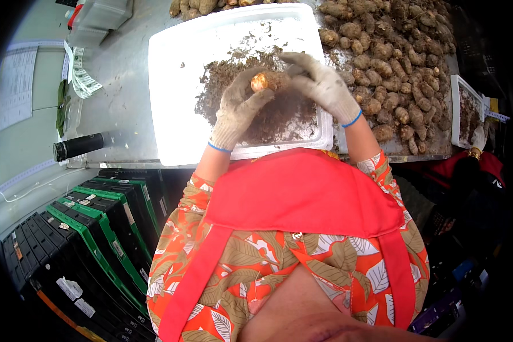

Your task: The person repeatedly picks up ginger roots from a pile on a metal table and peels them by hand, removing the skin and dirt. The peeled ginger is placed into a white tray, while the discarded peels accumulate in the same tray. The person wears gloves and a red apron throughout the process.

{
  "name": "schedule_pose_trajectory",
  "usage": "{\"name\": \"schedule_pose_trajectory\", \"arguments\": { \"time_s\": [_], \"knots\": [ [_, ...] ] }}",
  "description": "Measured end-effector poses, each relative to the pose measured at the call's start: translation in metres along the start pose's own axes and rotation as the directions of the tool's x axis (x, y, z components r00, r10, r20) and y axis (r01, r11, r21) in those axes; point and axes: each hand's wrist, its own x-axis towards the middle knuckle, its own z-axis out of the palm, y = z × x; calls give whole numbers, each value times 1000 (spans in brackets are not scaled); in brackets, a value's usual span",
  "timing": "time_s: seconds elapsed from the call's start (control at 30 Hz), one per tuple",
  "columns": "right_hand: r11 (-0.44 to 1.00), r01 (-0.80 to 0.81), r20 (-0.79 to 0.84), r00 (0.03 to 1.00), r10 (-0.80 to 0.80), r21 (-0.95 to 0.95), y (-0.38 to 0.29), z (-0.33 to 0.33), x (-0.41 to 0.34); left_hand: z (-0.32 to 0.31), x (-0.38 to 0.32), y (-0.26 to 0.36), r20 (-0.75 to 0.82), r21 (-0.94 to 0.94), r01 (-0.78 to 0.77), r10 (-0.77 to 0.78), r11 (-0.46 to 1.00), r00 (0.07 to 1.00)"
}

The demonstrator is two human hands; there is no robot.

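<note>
My left hand, in a soiled knit glove with a blue cuff edge, grips a taro corm whose pale orange cut end faces left. At the corm's right, hairy end are the fingers of my right hand, gloved alike; its thumb side is near or touching the corm, and the exact contact is blurred. Both hands are over a white foam tray. Brown peelings and root fibres cover much of the tray's floor.
A large heap of taro corms lies to the right, with more behind the tray. A black bottle lies at the table's left edge. Black and green crates stand below left. At far right, a co-worker's gloved hand is at another foam tray.
</note>
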Motion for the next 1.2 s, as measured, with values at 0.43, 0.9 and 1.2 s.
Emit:
{"name": "schedule_pose_trajectory", "arguments": {
  "time_s": [0.43,0.9,1.2],
  "knots": [
    [952,-101,-183,970,159,290,17,-4,98,-3,8,-26,-68,-261,188,-213,947,975],
    [915,-245,-161,938,308,320,33,-26,20,7,11,-56,-162,-57,314,-319,948,934],
    [915,-94,-552,771,317,393,67,-118,-25,11,15,-46,-218,-16,355,-350,935,911]
  ]
}}
